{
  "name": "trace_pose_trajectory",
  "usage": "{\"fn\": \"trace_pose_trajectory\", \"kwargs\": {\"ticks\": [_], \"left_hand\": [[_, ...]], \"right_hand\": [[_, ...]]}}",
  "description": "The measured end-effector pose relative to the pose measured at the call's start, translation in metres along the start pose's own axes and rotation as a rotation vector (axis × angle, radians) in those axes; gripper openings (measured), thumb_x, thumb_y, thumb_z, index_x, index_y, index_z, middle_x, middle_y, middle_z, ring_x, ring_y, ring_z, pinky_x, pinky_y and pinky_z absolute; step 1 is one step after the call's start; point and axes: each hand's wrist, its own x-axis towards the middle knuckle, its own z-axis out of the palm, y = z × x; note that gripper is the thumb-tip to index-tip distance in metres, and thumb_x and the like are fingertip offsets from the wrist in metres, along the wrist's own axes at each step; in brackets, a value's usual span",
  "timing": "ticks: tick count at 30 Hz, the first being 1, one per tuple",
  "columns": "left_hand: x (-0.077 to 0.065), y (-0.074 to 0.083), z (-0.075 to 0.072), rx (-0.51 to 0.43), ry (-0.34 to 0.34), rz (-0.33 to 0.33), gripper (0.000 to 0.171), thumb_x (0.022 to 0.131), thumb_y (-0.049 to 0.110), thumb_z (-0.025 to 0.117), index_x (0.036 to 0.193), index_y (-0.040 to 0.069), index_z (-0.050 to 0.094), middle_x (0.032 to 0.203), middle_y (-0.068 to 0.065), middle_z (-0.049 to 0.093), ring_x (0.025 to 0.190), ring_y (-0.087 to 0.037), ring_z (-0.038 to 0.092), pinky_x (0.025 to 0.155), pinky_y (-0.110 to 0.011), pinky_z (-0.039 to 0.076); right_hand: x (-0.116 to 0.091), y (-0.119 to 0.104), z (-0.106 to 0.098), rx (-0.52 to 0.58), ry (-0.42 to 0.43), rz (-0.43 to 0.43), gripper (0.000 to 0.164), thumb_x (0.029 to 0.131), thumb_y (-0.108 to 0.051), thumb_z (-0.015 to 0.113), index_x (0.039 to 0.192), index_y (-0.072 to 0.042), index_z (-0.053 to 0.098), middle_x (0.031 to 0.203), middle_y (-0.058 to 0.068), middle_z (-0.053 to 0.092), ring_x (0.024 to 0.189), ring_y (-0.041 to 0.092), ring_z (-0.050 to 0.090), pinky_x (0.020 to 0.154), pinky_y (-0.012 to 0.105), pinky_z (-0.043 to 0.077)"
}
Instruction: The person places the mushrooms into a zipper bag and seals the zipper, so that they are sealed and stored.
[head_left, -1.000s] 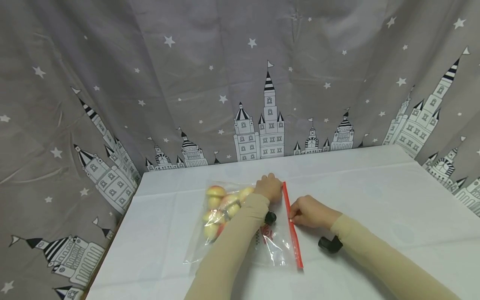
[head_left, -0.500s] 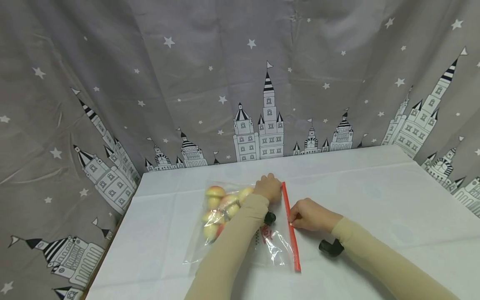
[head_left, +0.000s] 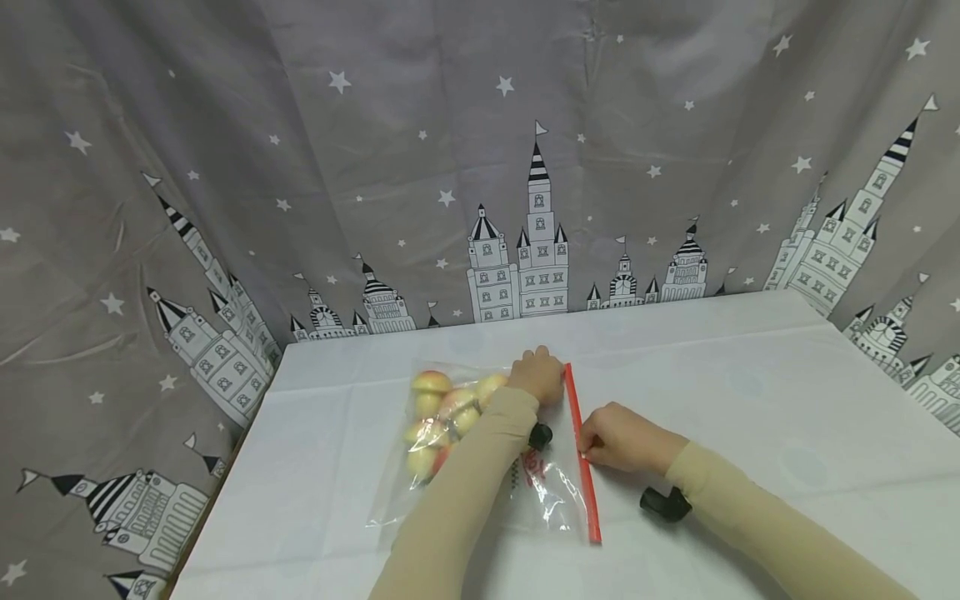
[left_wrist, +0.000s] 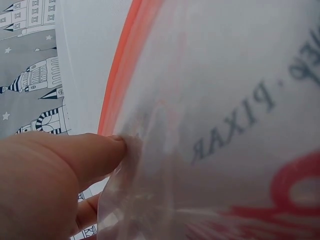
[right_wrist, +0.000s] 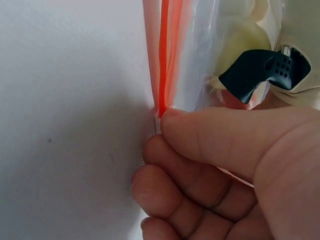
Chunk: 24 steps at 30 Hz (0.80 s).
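Note:
A clear zip bag [head_left: 551, 492] with a red zip strip [head_left: 590, 500] along its right edge lies on the white table. Several yellow-and-red mushroom-shaped pieces [head_left: 430, 392] are inside it. My left hand [head_left: 537, 375] pinches the bag by its far corner beside the strip; in the left wrist view the thumb [left_wrist: 100, 152] presses on the plastic. Partway down the strip, my right hand [head_left: 618, 437] pinches the zip between thumb and index finger, the other fingers curled below. A small pale piece, perhaps a slider, shows at the right fingertips, mostly hidden. My left forearm covers part of the bag.
The white-covered table [head_left: 750, 400] extends to both sides of the bag. Behind it hangs a grey curtain [head_left: 420, 167] printed with castles and stars. A black wrist camera [head_left: 666, 505] sits at my right sleeve, another [head_left: 540, 437] at my left.
My right hand has slid a little along the red strip toward the near end, still pinching it. The strip's near end has shifted slightly nearer and left. My left hand stays in place.

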Motion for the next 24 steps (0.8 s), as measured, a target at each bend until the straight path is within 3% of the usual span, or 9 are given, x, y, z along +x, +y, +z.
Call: {"fn": "trace_pose_trajectory", "kwargs": {"ticks": [10,24], "left_hand": [[0.004,-0.001,0.003,0.011,-0.008,0.001,0.032,0.101,0.025,0.053,0.123,0.015,0.073,0.112,-0.010,0.061,0.098,-0.024,0.055,0.089,-0.041,0.054],[0.008,-0.002,0.006,0.009,-0.020,0.002,0.032,0.100,0.023,0.054,0.124,0.015,0.073,0.112,-0.010,0.060,0.098,-0.024,0.054,0.088,-0.041,0.053]], "right_hand": [[-0.005,-0.002,0.003,-0.011,0.003,-0.047,0.016,0.079,0.004,0.076,0.073,-0.010,0.074,0.068,-0.009,0.066,0.066,-0.003,0.047,0.063,0.017,0.047],[-0.014,-0.012,0.006,0.021,-0.027,-0.014,0.017,0.080,0.004,0.077,0.073,-0.011,0.075,0.069,-0.010,0.067,0.065,-0.004,0.046,0.061,0.015,0.047]]}}
